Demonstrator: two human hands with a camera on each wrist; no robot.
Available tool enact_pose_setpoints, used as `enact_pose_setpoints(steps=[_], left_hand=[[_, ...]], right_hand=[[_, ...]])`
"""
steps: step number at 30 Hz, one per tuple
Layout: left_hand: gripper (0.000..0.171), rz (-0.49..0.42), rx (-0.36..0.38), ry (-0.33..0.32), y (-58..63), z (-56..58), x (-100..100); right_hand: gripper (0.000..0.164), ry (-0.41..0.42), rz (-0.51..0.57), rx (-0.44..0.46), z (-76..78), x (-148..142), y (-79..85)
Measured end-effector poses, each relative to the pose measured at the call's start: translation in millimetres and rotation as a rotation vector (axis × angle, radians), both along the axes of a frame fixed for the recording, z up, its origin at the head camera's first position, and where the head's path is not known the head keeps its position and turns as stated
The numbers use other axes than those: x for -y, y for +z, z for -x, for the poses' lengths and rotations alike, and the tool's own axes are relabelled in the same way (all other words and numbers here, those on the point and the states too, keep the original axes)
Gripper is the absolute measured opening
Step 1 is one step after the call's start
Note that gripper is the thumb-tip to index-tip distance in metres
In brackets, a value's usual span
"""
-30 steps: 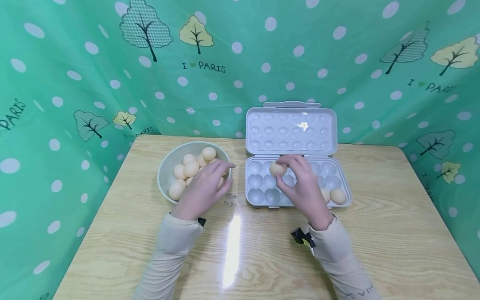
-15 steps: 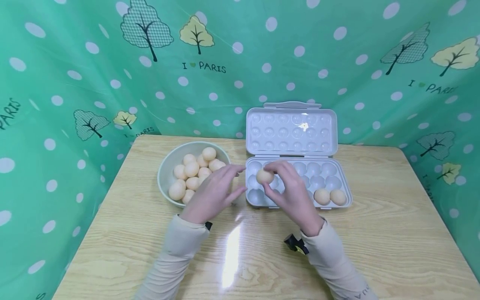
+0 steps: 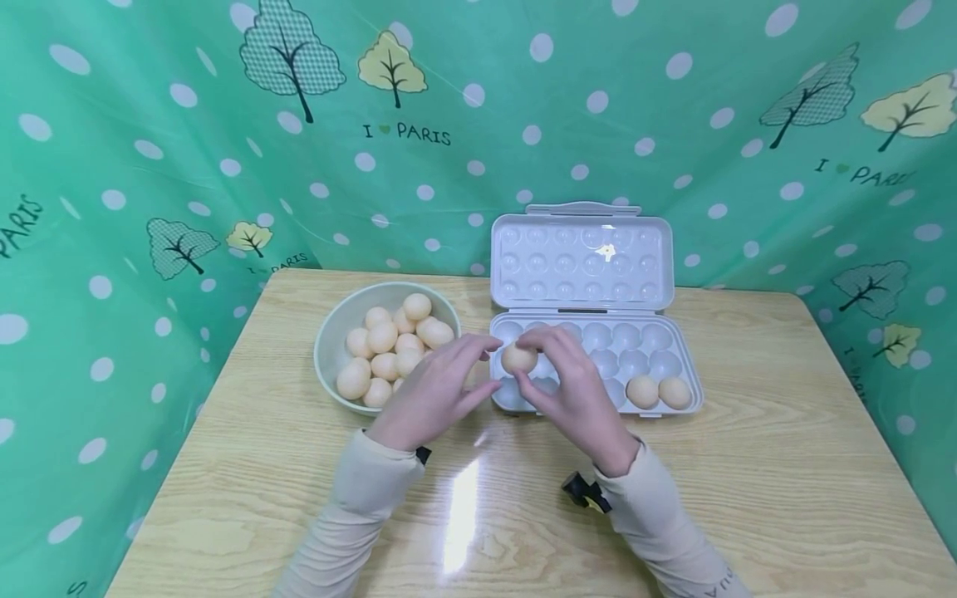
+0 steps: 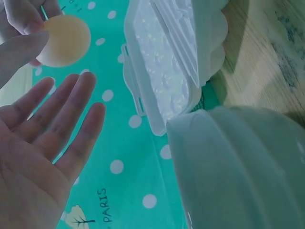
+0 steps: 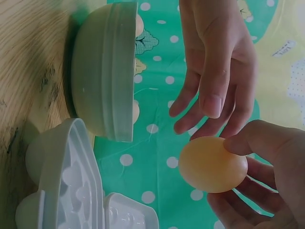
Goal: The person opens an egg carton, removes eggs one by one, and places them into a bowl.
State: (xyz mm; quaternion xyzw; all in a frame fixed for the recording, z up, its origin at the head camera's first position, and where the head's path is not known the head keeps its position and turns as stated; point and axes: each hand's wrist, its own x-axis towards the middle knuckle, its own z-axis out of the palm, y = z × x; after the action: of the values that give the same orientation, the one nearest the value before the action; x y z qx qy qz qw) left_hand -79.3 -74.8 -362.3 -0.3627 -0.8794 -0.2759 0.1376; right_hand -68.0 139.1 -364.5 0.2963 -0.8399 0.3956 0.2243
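Observation:
My right hand (image 3: 574,394) pinches a pale tan egg (image 3: 519,359) between thumb and fingertips, held over the left end of the egg carton (image 3: 656,337). The right wrist view shows that egg (image 5: 213,164) well above the carton, lying on its side. Facing it, my left hand (image 3: 432,392) has its fingers extended and nothing in its grasp; in the left wrist view its fingertips are just short of the egg (image 4: 67,41). A pale green bowl (image 3: 323,353) of several eggs (image 3: 382,337) stands to the left, partly behind the left hand.
The carton's lid (image 3: 582,266) stands open at the back. Two eggs (image 3: 643,392) sit in its front right cups. Wooden tabletop (image 3: 777,432) surrounds both containers, with a green dotted cloth (image 3: 478,166) hanging behind.
My right hand has carried the egg leftward across the carton, uncovering the two front right eggs. The left hand has moved from over the bowl rightward, closer to the held egg.

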Motion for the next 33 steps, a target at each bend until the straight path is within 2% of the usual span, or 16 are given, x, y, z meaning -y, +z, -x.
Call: enact_pose_setpoints(steps=[7, 14, 19, 33], left_hand=[[0.04, -0.023, -0.024, -0.028, -1.9, -0.1, -4.0], [0.039, -0.025, -0.041, -0.019, -2.5, -0.8, -5.0], [0.041, -0.005, -0.029, -0.018, -1.8, -1.8, -6.6], [0.041, 0.016, -0.008, -0.009, -1.4, -3.3, -6.4]], right_hand=[[0.034, 0.024, -0.007, 0.005, -0.8, 1.6, -0.8], [0.033, 0.046, -0.005, -0.003, -1.5, 4.1, 0.2], [0.035, 0.073, 0.018, -0.001, -3.9, 5.6, -2.9], [0.034, 0.077, 0.015, 0.009, -4.6, 6.1, -2.9]])
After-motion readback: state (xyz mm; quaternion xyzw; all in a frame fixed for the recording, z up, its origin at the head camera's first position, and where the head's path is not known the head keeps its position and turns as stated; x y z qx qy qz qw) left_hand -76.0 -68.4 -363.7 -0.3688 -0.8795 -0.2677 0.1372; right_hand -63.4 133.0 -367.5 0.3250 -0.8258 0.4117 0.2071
